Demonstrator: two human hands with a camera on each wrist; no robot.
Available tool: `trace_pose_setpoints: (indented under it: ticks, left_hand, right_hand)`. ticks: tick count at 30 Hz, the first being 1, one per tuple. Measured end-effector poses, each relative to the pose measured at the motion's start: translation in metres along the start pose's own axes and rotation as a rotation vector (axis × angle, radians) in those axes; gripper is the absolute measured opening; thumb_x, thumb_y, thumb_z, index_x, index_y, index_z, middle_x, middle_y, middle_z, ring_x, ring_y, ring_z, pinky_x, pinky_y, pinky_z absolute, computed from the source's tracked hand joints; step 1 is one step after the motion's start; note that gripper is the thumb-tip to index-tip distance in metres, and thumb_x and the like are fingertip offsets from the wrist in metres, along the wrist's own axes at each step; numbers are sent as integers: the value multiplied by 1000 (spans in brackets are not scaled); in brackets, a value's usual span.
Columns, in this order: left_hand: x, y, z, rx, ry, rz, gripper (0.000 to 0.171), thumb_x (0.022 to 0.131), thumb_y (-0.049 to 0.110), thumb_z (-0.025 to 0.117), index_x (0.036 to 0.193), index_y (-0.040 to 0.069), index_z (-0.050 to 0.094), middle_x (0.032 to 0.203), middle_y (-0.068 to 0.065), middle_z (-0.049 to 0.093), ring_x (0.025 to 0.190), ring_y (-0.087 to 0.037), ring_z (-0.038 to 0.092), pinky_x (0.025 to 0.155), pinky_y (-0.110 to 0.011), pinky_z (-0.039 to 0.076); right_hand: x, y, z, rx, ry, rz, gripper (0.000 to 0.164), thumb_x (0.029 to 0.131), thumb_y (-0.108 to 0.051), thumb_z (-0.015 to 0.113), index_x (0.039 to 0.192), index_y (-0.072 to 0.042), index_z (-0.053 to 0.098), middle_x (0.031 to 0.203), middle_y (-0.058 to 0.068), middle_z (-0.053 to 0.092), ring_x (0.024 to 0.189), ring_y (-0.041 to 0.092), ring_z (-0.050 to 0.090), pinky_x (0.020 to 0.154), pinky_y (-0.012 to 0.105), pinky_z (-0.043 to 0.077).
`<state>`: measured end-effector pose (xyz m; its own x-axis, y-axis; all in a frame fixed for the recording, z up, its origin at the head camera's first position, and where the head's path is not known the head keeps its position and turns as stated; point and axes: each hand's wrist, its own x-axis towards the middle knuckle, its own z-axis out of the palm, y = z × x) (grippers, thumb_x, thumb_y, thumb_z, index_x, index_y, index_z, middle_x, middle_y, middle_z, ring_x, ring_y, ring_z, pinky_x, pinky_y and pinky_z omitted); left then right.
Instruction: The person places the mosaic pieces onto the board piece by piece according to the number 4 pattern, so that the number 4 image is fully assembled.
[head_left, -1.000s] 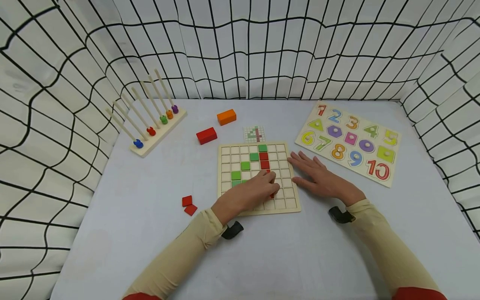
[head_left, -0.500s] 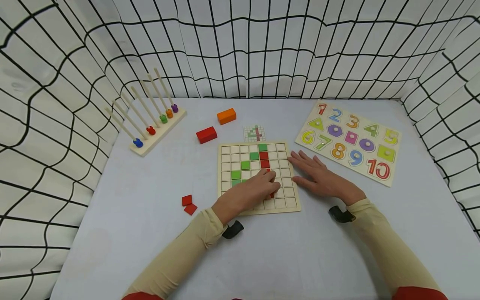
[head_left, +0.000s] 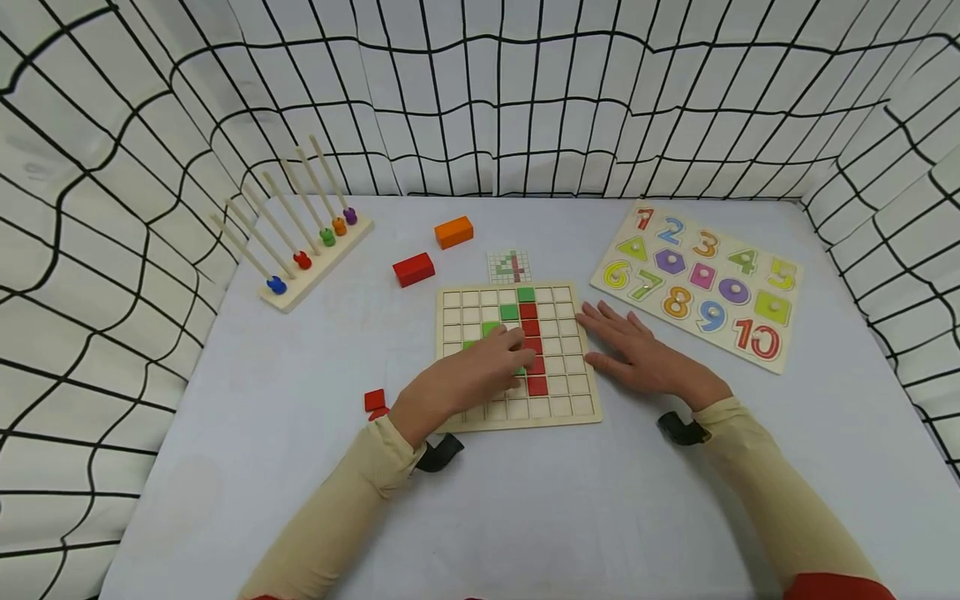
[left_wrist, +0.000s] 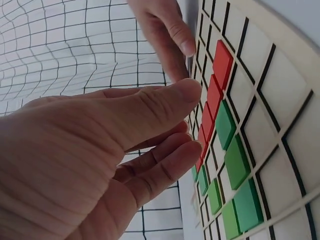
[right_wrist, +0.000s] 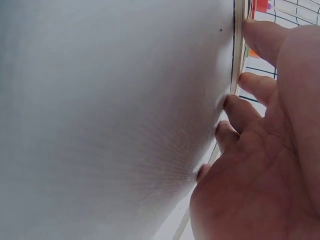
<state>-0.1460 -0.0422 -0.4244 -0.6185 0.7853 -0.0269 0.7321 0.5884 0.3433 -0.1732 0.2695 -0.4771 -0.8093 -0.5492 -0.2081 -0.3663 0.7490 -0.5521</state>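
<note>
My left hand [head_left: 467, 377] is over the left part of a wooden grid board [head_left: 572, 407], hiding some squares. In the left wrist view, the thumb and fingers of the left hand [left_wrist: 105, 155] are loosely bent, with nothing between them, just off the board. Red square tiles [head_left: 537, 385] form a straight column on the grid. Green tiles [left_wrist: 237, 162] lie in several squares to its left, forming a diagonal and a row. My right hand [head_left: 637, 354] lies flat, fingers spread; its fingertips touch the board's right edge [right_wrist: 239, 50].
Loose red tiles [head_left: 374, 401] lie left of the board. A small pattern card [head_left: 508, 267] is behind it, near a red block [head_left: 414, 270] and an orange block [head_left: 453, 232]. A peg abacus [head_left: 315, 265] stands back left; a number puzzle [head_left: 697, 283] lies right. Netting surrounds the table.
My left hand has lifted off the red column and drawn back to the left, uncovering the column's lower tiles. It now partly covers one loose red tile. My right hand has stayed still.
</note>
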Motion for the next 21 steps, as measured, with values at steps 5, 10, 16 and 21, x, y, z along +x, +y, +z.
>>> trace_pose_setpoints:
  ticks: [5, 10, 16, 21]
  left_hand:
    - [-12, -5, -4, -36, 43, -16, 20, 94, 8, 81, 112, 8, 72, 108, -8, 63, 103, -22, 56, 90, -29, 56]
    - [-24, -8, -8, -41, 62, -36, 20, 92, 7, 83, 110, 8, 72, 103, -7, 62, 101, -21, 55, 88, -29, 56]
    - [-39, -13, -19, -49, 53, -98, 23, 90, 8, 85, 110, 6, 73, 108, -10, 64, 106, -24, 57, 89, -31, 58]
    - [-54, -20, -28, -85, 22, -168, 20, 92, 5, 83, 110, 5, 74, 114, -13, 65, 111, -26, 57, 92, -36, 58]
  right_hand:
    - [0, -1, -1, -5, -7, 7, 73, 109, -39, 60, 172, -21, 26, 182, 5, 16, 170, 33, 5, 134, 64, 1]
    - [0, -1, -1, -6, -11, 13, 73, 110, -39, 59, 172, -23, 25, 182, 2, 15, 171, 31, 5, 135, 62, 1]
    - [-1, -1, -1, -5, -4, 0, 74, 109, -38, 60, 172, -20, 25, 182, 6, 17, 170, 34, 6, 134, 64, 1]
    - [-1, -1, -1, 1, -3, -1, 74, 109, -39, 60, 172, -20, 26, 182, 7, 17, 170, 34, 6, 134, 65, 0]
